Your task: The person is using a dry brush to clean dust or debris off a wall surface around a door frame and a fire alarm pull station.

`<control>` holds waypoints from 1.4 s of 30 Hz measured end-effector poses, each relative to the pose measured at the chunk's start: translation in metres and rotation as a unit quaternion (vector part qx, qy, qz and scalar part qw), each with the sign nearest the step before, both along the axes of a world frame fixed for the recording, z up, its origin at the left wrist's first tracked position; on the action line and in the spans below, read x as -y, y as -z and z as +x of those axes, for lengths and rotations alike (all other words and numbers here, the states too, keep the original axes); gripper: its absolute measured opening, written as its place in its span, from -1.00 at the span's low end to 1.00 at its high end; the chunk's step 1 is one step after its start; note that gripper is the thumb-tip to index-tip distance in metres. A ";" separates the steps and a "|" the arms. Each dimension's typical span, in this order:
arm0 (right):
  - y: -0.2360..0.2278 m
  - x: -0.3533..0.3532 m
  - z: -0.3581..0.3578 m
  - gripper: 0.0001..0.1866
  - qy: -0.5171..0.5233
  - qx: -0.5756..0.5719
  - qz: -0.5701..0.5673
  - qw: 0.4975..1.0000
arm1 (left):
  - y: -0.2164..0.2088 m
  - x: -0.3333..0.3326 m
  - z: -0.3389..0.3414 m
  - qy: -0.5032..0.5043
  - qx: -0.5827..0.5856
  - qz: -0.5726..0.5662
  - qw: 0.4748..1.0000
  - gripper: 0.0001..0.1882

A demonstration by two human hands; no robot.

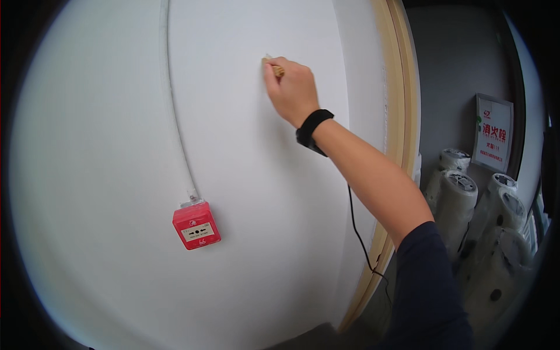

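Note:
My right hand [291, 87] is raised against the white wall [233, 146], its fingers closed round a small wooden-handled brush [279, 71]. The handle's rounded end pokes out of the fist. At the other end a pale tip touches the wall or comes very close to it; the fingers hide most of the brush. A black band circles my right wrist, and a dark sleeve covers the upper arm. My left hand is out of the picture.
A red fire alarm call point [197, 226] juts from the wall at lower left, below a white conduit [169, 87]. On the right are a beige door frame [396, 116], a hanging black cable [354, 227], several plastic-wrapped cylinders [458, 204] and a framed sign [493, 131].

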State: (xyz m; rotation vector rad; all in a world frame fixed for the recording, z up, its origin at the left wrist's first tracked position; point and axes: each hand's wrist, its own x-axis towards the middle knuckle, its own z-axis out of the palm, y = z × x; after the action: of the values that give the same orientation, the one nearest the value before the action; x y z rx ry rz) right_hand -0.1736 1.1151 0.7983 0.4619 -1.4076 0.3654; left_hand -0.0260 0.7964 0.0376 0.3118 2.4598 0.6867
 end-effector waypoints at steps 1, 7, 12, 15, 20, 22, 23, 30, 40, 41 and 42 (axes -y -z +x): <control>-0.002 0.022 0.002 -0.80 -0.046 0.018 0.005 0.999 | -0.002 -0.003 -0.002 0.001 -0.002 -0.001 1.000 -0.70; -0.010 0.096 0.019 -0.72 -0.427 0.258 -0.002 0.866 | -0.010 -0.013 -0.014 0.007 -0.010 -0.012 1.000 -0.70; -0.023 0.015 0.003 -0.77 -0.461 0.218 -0.111 0.853 | -0.019 -0.024 -0.025 0.017 -0.017 -0.013 1.000 -0.70; -0.028 -0.049 0.006 -0.77 -0.418 0.169 -0.182 0.874 | -0.022 -0.028 -0.029 0.013 -0.018 -0.009 1.000 -0.70; -0.026 -0.118 0.016 -0.76 -0.189 0.081 -0.261 0.943 | -0.019 -0.036 -0.044 0.013 -0.018 -0.002 1.000 -0.70; -0.029 -0.151 0.005 -0.72 -0.008 0.030 -0.210 0.977 | -0.018 -0.041 -0.052 0.016 -0.020 -0.001 1.000 -0.70; -0.033 -0.155 0.006 -0.72 -0.007 0.030 -0.207 0.978 | -0.018 -0.041 -0.055 0.016 -0.018 0.001 1.000 -0.70; -0.085 -0.112 0.009 -0.74 0.241 0.103 -0.174 0.949 | -0.022 -0.044 -0.066 0.002 -0.018 0.012 1.000 -0.69; -0.109 0.051 -0.007 -0.77 -0.242 0.084 0.105 0.961 | -0.041 -0.062 -0.080 -0.002 -0.020 -0.005 1.000 -0.69; -0.111 0.042 -0.009 -0.77 -0.239 0.081 0.103 0.962 | -0.042 -0.064 -0.082 -0.003 -0.022 -0.007 1.000 -0.69; -0.114 0.034 -0.010 -0.77 -0.315 0.100 0.079 0.940 | -0.042 -0.066 -0.083 -0.001 -0.023 -0.009 1.000 -0.69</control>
State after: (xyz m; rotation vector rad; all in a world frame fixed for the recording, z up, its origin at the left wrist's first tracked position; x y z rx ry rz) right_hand -0.1831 1.0808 0.9119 1.0376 -1.4666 0.8394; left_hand -0.1095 0.8621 0.0795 0.3206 2.5091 0.6657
